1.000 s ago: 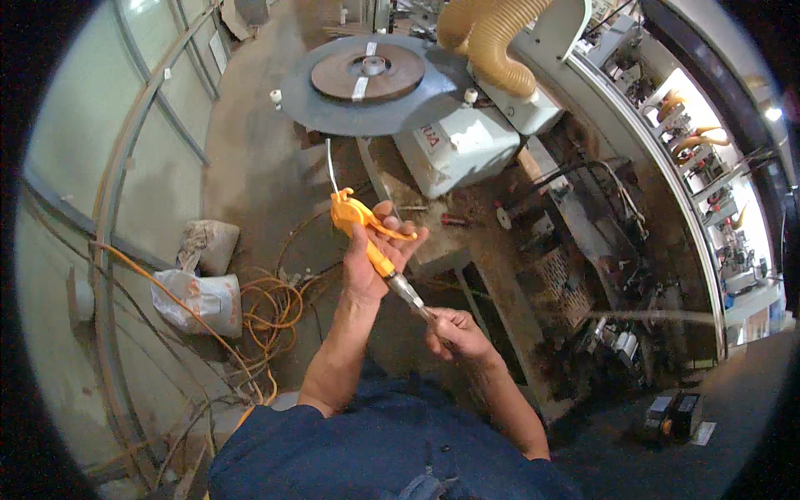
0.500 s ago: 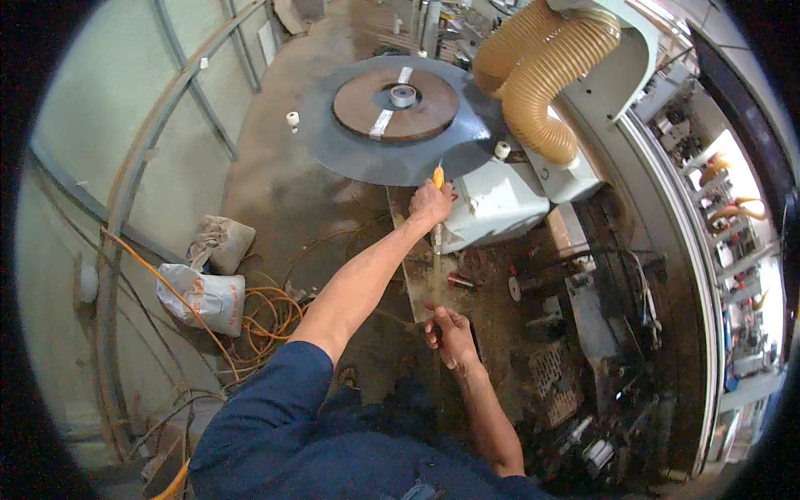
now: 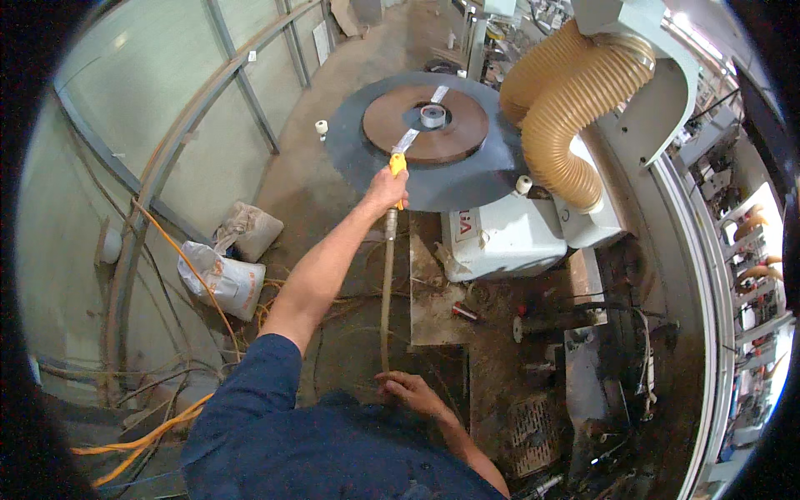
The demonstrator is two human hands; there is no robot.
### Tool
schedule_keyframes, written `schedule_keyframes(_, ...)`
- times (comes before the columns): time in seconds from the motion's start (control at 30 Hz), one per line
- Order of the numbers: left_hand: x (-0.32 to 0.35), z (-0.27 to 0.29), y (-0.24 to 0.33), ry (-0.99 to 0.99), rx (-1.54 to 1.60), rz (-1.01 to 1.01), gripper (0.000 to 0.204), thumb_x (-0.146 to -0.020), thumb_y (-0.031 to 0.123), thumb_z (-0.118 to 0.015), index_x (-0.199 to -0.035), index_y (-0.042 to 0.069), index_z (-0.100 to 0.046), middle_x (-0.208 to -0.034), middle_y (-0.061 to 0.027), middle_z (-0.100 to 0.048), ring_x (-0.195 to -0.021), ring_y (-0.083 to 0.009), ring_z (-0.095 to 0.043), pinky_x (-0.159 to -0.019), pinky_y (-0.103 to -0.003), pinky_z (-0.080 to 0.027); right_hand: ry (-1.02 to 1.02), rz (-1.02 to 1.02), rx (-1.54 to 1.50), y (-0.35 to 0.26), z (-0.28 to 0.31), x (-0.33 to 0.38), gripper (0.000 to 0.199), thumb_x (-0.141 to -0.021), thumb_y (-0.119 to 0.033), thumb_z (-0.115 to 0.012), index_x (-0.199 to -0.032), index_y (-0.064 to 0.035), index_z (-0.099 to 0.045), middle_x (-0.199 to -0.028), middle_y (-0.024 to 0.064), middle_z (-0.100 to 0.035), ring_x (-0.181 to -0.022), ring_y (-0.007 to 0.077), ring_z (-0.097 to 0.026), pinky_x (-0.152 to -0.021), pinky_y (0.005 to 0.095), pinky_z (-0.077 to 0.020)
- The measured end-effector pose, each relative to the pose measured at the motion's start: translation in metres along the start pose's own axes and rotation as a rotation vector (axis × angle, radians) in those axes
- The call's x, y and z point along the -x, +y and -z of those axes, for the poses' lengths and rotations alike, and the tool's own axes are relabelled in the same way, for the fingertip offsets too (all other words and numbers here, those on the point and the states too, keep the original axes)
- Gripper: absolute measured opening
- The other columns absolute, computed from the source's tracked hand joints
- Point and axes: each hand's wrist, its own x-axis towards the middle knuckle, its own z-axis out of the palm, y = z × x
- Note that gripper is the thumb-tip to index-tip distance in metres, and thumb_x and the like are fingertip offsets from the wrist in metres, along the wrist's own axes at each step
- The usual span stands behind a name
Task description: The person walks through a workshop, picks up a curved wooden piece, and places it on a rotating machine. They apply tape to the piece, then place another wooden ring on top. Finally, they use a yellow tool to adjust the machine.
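My left hand [image 3: 387, 188], arm stretched forward, is closed round a yellow air blow gun [image 3: 398, 164]. The gun's nose overlaps the near edge of a brown ring-shaped wheel [image 3: 458, 137] lying flat on a large grey disc [image 3: 350, 158]. A pale strip crosses the wheel, and a round metal hub [image 3: 432, 116] stands in its middle. From a metal fitting under the gun, a translucent hose [image 3: 387, 292] runs down toward me. My right hand [image 3: 412, 393], low near my body, has its fingers round the hose's lower visible part; beyond them the hose is lost in shadow.
A ribbed tan duct [image 3: 575, 108] and a white machine housing [image 3: 504, 237] stand right of the disc. White knobs [image 3: 523, 184] sit around it. Two sacks [image 3: 221, 279] and orange cables [image 3: 158, 433] lie on the left by a framed panel wall [image 3: 183, 158].
My left hand has swung left with the blow gun, from the disc's near edge to the wheel's. My right hand has come lower and left. The view has shifted.
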Motion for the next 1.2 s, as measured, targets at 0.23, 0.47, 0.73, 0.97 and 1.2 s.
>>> schedule_keyframes(0.23,-0.033,-0.106,0.086,-0.522,-0.249,-0.202,0.027,-0.089,0.023,-0.056,-0.083,-0.003,-0.058,-0.063,-0.0111,-0.061,-0.051,-0.0227,-0.062,-0.046,-0.036,-0.050,0.022,-0.008,-0.154,-0.056,0.016,0.010,0.036,-0.099,-0.014,-0.055,-0.134,-0.0039,-0.054,-0.107,0.0067,-0.066,-0.091,0.0173,-0.065,-0.083,0.0313,-0.0535)
schedule_keyframes(0.47,-0.138,-0.109,0.081,0.187,0.177,-0.071,0.026,-0.094,0.027,-0.055,-0.097,0.002,-0.055,-0.070,-0.0110,-0.063,-0.054,-0.0222,-0.063,-0.050,-0.038,-0.053,0.616,0.135,-0.265,-0.023,0.051,0.041,0.032,-0.098,-0.014,-0.057,-0.127,-0.0014,-0.058,-0.103,0.0059,-0.067,-0.092,0.0160,-0.063,-0.083,0.0319,-0.0513)
schedule_keyframes(0.73,-0.052,-0.141,0.042,-0.236,-0.056,-0.153,0.031,-0.095,0.027,-0.050,-0.092,-0.002,-0.058,-0.061,-0.0108,-0.064,-0.050,-0.0237,-0.066,-0.050,-0.037,-0.053,0.340,-0.149,-0.066,0.036,0.027,0.067,0.027,-0.094,-0.019,-0.063,-0.113,-0.0001,-0.066,-0.099,0.0068,-0.070,-0.090,0.0131,-0.063,-0.080,0.0286,-0.0501)
schedule_keyframes(0.97,0.014,-0.141,0.016,-0.382,0.654,-0.255,0.019,-0.097,0.021,-0.056,-0.101,0.002,-0.054,-0.076,-0.0130,-0.065,-0.064,-0.0227,-0.066,-0.057,-0.036,-0.053,0.740,-0.115,0.060,0.082,-0.016,0.113,0.025,-0.091,-0.020,-0.064,-0.107,-0.0009,-0.068,-0.094,0.0054,-0.069,-0.087,0.0146,-0.063,-0.079,0.0300,-0.0501)
schedule_keyframes(1.2,0.068,-0.028,-0.109,-0.331,0.702,0.040,0.032,-0.101,0.031,-0.049,-0.116,0.003,-0.044,-0.106,-0.0219,-0.061,-0.092,-0.0318,-0.065,-0.079,-0.043,-0.057,1.312,-0.469,0.272,0.169,-0.139,0.177,0.038,-0.082,-0.023,-0.070,-0.114,-0.0053,-0.062,-0.102,0.0154,-0.069,-0.088,0.0311,-0.066,-0.078,0.0411,-0.0519)
